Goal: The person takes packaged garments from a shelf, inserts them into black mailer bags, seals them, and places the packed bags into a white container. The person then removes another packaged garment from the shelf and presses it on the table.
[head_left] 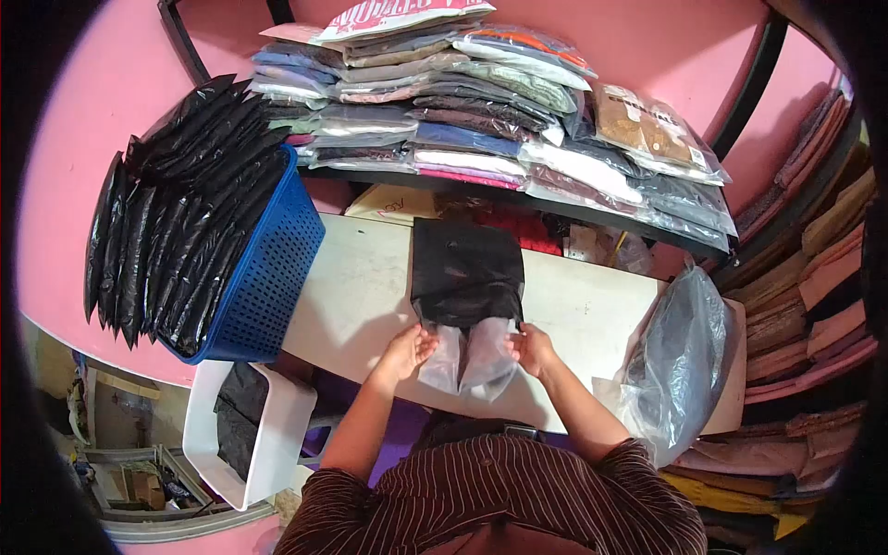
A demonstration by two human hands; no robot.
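Observation:
A black plastic bag (467, 268) lies flat on the white table, its mouth towards me. Out of that mouth stick two lobes of a clear, frosted plastic wrapping (488, 356); whatever lies further inside is hidden by the black plastic. My left hand (410, 351) has its fingers curled at the left corner of the bag's mouth, close to the clear plastic. At the opposite corner, my right hand (532, 349) pinches the edge with thumb and fingers.
Black packages fill a blue basket (268, 250) at the left. Below it stands a white bin (282, 425) with black plastic inside. Bagged clothes (462, 120) are stacked on a shelf behind the table (583, 305). A large clear bag (680, 351) sits at the right end.

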